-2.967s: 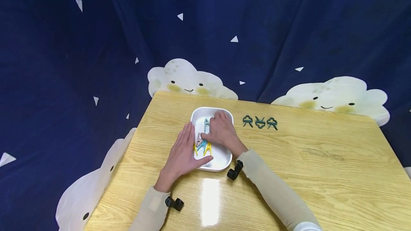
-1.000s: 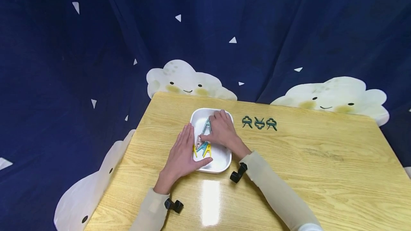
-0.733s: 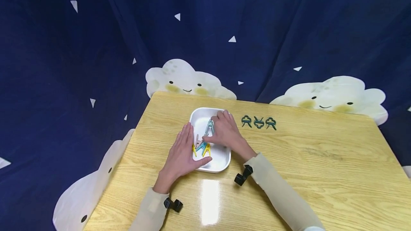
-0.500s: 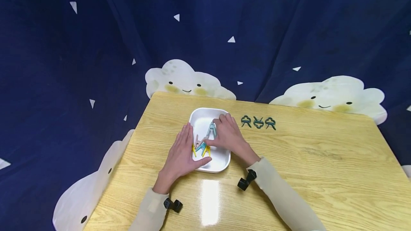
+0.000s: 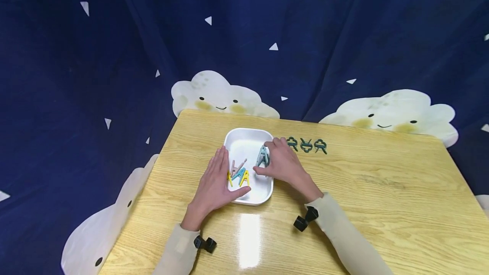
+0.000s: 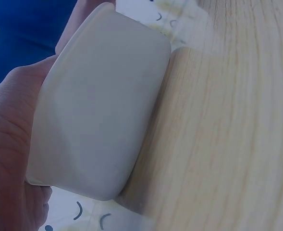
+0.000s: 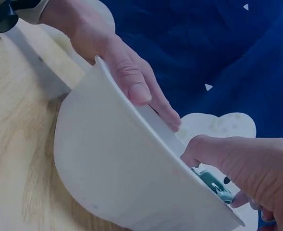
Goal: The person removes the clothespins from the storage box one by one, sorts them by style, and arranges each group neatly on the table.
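Observation:
My left hand [image 5: 214, 183] rests along the left side of a white tray [image 5: 244, 137], fingers straight, thumb stretched over the near part. In the left wrist view the palm lies at the rim above the tray's outer wall [image 6: 98, 101]. My right hand [image 5: 284, 162] reaches in over the right rim with thumb and fingers curled. Between them is a pale teal clothespin [image 5: 262, 152], with something darker green against it; the right wrist view shows teal-green plastic [image 7: 213, 185] at the fingertips. Blue [image 5: 239, 174], yellow [image 5: 245, 177] and pink clothespins [image 5: 240, 166] lie in the tray's left half.
Three dark green clips [image 5: 306, 145] lie in a row on the wooden table [image 5: 366, 190], right of the tray and close to my right hand. A navy curtain [image 5: 244, 33] with clouds and white triangles hangs behind the table.
My right hand has moved right, carrying the pale teal clothespin from the tray's middle to its right side. The pink clothespins now show fully. My left hand has stayed put.

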`<state>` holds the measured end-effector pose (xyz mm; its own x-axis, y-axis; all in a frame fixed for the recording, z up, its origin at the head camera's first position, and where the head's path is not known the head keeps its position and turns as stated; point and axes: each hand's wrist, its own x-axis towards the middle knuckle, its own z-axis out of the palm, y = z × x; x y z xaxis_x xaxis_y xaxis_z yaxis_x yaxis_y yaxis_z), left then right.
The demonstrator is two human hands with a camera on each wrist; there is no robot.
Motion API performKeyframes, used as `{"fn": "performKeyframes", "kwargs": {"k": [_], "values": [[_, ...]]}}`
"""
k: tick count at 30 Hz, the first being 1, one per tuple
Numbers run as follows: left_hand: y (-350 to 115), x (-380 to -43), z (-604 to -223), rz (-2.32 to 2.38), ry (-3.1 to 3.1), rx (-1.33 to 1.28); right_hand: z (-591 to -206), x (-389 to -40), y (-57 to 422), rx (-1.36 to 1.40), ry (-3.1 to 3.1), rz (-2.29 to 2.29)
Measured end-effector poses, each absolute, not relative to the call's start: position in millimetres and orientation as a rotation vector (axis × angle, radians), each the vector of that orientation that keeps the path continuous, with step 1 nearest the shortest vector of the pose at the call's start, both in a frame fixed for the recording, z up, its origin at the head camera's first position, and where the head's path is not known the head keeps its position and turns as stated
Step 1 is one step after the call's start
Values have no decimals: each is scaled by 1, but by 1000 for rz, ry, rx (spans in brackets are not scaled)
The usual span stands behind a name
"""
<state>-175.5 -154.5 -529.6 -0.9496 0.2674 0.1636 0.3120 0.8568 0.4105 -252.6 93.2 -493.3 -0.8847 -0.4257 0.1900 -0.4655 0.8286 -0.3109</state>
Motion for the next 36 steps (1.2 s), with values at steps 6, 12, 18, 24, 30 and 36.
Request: {"fn": "performKeyframes", "kwargs": {"k": [6, 12, 18, 24, 30, 36], "values": [[-155, -175, -529, -685, -2922, -463, -490, -250, 108, 665, -2876, 534], [-156, -176, -528, -672, -2893, -473, -478, -249, 113, 686, -2828, 555], [-157, -175, -529, -691, -2915, -462, -470, -249, 121, 654, -2846, 540], [-155, -175, -530, -695, -2907, -461, -472, -252, 144, 608, -2869, 488], [-155, -175, -529, -686, -2905, -464, -484, -255, 164, 591, -2890, 458], [-155, -175, -529, -690, -2922, -457, -501, -258, 174, 590, -2955, 400]]}}
